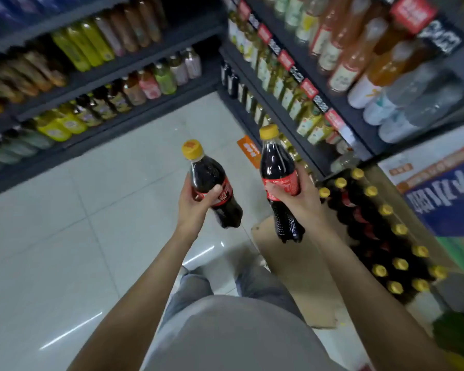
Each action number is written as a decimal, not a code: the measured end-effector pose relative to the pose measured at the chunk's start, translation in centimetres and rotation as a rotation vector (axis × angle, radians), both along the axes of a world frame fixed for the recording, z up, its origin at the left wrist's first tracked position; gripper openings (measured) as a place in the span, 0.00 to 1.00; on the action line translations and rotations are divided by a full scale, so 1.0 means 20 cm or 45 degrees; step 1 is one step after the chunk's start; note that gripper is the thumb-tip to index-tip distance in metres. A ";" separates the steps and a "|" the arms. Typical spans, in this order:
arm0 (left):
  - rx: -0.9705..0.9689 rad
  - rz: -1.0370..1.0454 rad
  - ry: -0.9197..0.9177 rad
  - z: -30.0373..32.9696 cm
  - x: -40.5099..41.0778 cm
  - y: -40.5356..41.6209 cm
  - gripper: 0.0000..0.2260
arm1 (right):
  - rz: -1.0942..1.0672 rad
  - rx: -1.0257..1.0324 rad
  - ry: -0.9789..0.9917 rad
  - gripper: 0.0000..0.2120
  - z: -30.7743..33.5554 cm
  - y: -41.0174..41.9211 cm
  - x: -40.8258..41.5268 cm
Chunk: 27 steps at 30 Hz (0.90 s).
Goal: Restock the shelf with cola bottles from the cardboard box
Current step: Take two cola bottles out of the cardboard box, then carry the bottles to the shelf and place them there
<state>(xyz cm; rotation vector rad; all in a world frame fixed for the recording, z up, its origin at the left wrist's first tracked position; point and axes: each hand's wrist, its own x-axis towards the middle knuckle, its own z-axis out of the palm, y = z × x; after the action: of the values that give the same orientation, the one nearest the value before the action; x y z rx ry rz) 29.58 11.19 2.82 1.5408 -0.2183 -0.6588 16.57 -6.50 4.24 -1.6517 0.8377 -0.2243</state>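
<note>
Yellow-capped cola fills both my hands: my left hand (196, 202) wraps around one cola bottle (212, 183) at its red label, and my right hand (295, 199) grips a second bottle (279, 178) the same way, both held upright above the tiled floor (78, 210). To my right, near my legs, the cardboard box (292, 263) sits on the floor, with many capped bottles (386, 236) standing packed just beside its flap. I judge the restocking far from finished: these two have yet to reach a shelf, and plenty wait. Shelving on the right (306, 103) carries mostly tea and juice; where the cola row is, I cannot tell.
</note>
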 end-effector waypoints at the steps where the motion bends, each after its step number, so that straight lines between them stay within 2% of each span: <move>1: -0.004 0.095 0.024 0.02 0.07 0.13 0.26 | 0.075 0.010 0.001 0.24 0.01 0.10 0.12; 4: -0.004 0.375 0.133 0.05 0.27 0.54 0.29 | 0.297 0.018 -0.007 0.22 0.04 0.47 0.46; 8: -0.040 0.655 0.229 0.10 0.52 1.11 0.21 | 0.434 0.033 -0.027 0.21 0.05 1.00 0.89; 13: -0.082 0.807 0.278 0.14 0.80 1.72 0.34 | 0.628 0.108 -0.047 0.19 0.04 1.54 1.36; 15: -0.074 0.888 0.325 0.16 0.93 1.94 0.36 | 0.714 0.133 -0.029 0.17 0.05 1.75 1.58; 18: -0.081 0.969 0.416 0.17 1.13 2.19 0.29 | 0.797 0.243 0.002 0.14 0.07 2.01 1.89; 23: -0.063 1.042 0.479 0.20 1.59 2.52 0.20 | 0.854 0.520 -0.019 0.20 0.15 2.35 2.50; 24: -0.042 1.063 0.460 0.20 1.70 2.59 0.21 | 0.851 0.587 -0.022 0.18 0.16 2.42 2.64; 27: -0.018 1.100 0.426 0.24 2.03 2.78 0.35 | 0.854 0.742 0.008 0.19 0.21 2.60 3.07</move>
<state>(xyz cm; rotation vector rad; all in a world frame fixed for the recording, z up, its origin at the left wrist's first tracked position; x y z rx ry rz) 70.26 66.77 7.61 1.3158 0.6658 -0.2058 77.93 45.53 8.44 -1.2837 0.2687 0.4554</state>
